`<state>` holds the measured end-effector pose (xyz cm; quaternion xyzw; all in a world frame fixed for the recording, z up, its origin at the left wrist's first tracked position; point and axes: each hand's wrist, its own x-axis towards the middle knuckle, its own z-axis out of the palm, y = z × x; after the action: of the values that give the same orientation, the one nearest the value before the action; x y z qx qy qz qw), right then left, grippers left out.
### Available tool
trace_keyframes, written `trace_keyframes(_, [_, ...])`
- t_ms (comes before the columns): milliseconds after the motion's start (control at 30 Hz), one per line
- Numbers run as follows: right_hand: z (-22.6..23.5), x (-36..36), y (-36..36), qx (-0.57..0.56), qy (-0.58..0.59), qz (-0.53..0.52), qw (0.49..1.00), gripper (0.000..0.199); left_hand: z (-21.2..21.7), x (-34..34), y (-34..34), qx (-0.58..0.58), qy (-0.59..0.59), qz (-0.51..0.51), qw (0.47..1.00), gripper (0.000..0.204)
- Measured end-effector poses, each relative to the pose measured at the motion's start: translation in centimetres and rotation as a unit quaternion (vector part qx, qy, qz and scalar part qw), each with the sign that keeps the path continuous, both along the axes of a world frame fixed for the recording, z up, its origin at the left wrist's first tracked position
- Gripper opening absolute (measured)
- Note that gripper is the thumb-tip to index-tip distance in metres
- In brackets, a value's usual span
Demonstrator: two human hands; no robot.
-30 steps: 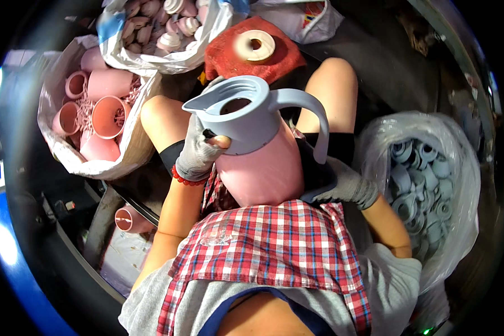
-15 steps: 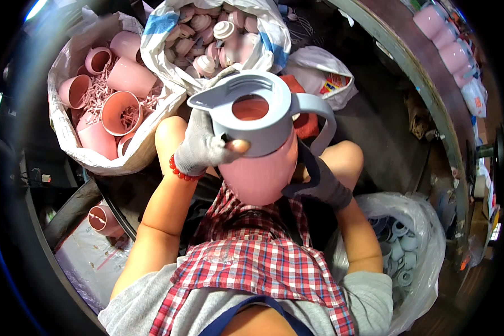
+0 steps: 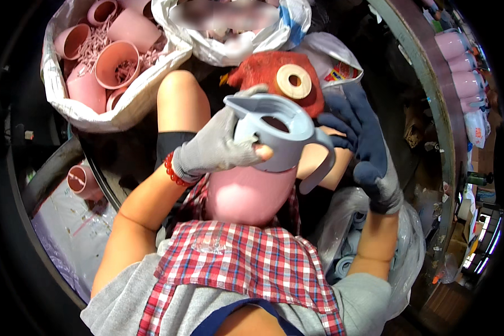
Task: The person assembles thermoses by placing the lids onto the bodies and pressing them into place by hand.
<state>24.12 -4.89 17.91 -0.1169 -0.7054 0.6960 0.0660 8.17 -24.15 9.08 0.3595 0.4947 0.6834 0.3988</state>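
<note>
My left hand (image 3: pixel 221 140), in a grey glove with the thumb tip bare, is closed around the grey-blue collar of a jug (image 3: pixel 249 193). The jug has a pink body, a pouring spout pointing left, a round opening in its top and a curved handle on the right. It tilts in front of my lap, its base near the checked apron. My right hand (image 3: pixel 364 143), in a dark blue glove, is off the jug to the right of the handle, fingers spread. Just beyond the jug lies a red cloth (image 3: pixel 257 70) with a cream ring (image 3: pixel 294 82) on it.
A white sack (image 3: pixel 123 120) of pink jug bodies stands at far left, beside another white sack (image 3: pixel 229 53) with pink parts, partly blurred. A clear bag (image 3: pixel 411 246) of grey-blue parts sits at right. One pink body (image 3: pixel 84 182) lies at left. Finished-looking pink jugs (image 3: pixel 466 84) line the right edge.
My right hand has let go of the jug's body and moved right and away, opening. The left hand keeps hold. The view has shifted, and the red cloth with its ring shows more fully.
</note>
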Motion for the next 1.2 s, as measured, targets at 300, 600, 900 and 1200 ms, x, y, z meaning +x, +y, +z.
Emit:
trace_keyframes(300, [2.0,-4.3,-2.8,0.363,-0.017,0.156,0.919,0.094,-0.9,0.5,-3.1,0.090,0.094,0.029,0.991,0.117])
trace_keyframes(600, [3.4,-3.7,-2.7,0.385,-0.035,0.152,0.910,0.098,0.0,1.0,-4.2,0.082,0.176,-0.011,0.981,0.120])
trace_keyframes(900, [3.0,-4.2,-3.9,0.424,-0.043,0.196,0.883,0.095,-0.1,2.5,-4.2,0.053,0.087,-0.004,0.995,0.130])
trace_keyframes(1200, [3.0,-4.3,-3.5,0.444,0.013,0.223,0.868,0.097,-0.7,3.2,-4.8,0.031,0.070,0.008,0.997,0.130])
